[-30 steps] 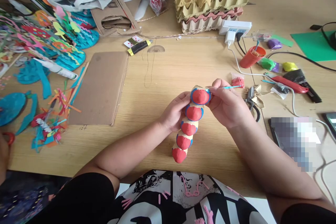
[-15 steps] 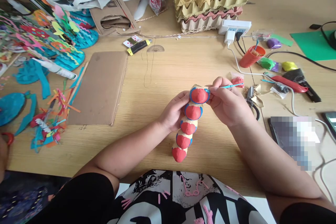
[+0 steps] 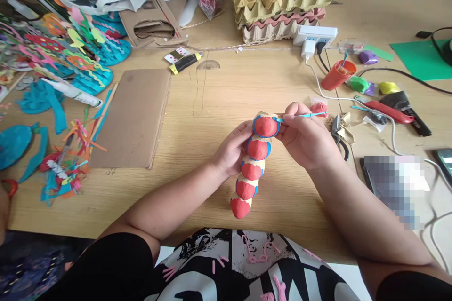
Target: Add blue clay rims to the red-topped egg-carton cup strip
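A strip of egg-carton bumps, each topped with red and partly edged in blue, slants over the table near its front edge. My left hand grips its upper left side, the fingertips hidden behind it. In my right hand is a thin blue tool, pinched between thumb and fingers. The tool's left end touches the blue edge of the top bump, and some fingers of that hand lie beside the strip.
Brown cardboard lies to the left, near colourful paper crafts. Egg trays are stacked at the back. Rightward are a power strip, a red cup, pliers, clay packets and a phone.
The strip's upper part has shifted slightly left, along with both hands. The tool's tip remains by the top bump's right edge.
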`<state>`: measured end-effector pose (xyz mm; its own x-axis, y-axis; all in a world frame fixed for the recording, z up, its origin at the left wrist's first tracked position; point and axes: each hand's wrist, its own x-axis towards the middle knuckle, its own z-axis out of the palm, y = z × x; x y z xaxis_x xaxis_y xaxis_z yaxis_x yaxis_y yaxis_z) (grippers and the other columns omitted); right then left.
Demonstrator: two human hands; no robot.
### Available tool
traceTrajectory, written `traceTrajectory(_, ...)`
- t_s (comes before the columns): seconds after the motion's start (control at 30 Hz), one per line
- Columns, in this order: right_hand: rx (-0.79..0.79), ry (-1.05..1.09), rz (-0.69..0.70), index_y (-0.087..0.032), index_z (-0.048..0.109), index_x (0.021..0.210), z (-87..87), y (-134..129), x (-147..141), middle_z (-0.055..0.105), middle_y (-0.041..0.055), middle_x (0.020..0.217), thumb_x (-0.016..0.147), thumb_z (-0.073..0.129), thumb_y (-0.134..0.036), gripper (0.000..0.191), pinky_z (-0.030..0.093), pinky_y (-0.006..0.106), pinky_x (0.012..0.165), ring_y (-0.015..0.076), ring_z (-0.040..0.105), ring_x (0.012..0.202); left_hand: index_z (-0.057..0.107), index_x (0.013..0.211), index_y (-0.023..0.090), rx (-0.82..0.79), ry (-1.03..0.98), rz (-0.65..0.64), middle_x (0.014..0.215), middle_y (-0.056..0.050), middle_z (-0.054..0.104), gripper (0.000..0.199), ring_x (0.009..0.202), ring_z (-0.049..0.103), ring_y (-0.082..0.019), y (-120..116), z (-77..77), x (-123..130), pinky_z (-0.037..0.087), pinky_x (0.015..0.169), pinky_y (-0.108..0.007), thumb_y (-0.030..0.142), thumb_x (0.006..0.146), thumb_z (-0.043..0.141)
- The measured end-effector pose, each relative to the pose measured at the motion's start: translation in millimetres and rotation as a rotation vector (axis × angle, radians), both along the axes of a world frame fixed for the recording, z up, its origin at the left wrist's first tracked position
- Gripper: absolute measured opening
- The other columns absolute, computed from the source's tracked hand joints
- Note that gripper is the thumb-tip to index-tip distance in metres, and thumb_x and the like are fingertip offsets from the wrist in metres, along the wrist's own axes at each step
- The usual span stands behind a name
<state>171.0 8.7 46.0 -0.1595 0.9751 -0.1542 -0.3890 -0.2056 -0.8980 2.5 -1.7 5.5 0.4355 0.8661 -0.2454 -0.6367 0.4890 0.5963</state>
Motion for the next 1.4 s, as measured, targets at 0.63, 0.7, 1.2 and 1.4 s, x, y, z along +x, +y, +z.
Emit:
traceTrajectory(0.63,-0.021,0.091,0.032,-0.024,0.051,0.071,-11.0,3,-2,0.058,-0.0052,0.069,0.077,0.085,-0.038,0.037,0.051,0.028,0.071,0.0118,0.059,0.069,0.076,0.103,0.024,-0.054,0.058,-0.033,0.068,-0.005,0.067,0.026,0.052,0.055,-0.019,5,-4.3,-3,0.038,0.049,-0.030,0.045,0.090,0.069)
traceTrajectory(0.7,-0.009,0.079,0.021,-0.025,0.053,0.072,-11.6,3,-3,0.060,-0.0052,0.070,0.077,0.085,-0.037,0.035,0.051,0.028,0.071,0.0115,0.059,0.069,0.076,0.107,0.024,-0.047,0.049,-0.026,0.069,-0.006,0.067,0.028,0.054,0.057,-0.020,5,-5.3,-3,0.039,0.049,-0.031,0.046,0.090,0.069)
traceTrajectory(1.2,-0.004,0.130,0.034,-0.024,0.054,0.071,-12.8,3,-5,0.060,-0.0058,0.070,0.075,0.087,-0.038,0.036,0.050,0.026,0.069,0.0109,0.058,0.069,0.077,0.107,0.025,-0.144,0.024,-0.098,0.060,-0.004,0.062,0.032,0.049,0.056,-0.020,6,0.5,-5,0.040,0.050,-0.032,0.051,0.092,0.066)
traceTrajectory(1.4,0.037,0.112,0.022,-0.025,0.055,0.072,-16.8,3,-7,0.059,-0.0069,0.068,0.072,0.091,-0.041,0.039,0.051,0.028,0.073,0.0109,0.058,0.069,0.076,0.116,0.027,-0.148,-0.021,-0.113,0.063,-0.003,0.063,0.036,0.047,0.054,-0.017,7,3.2,-5,0.040,0.050,-0.032,0.052,0.094,0.065)
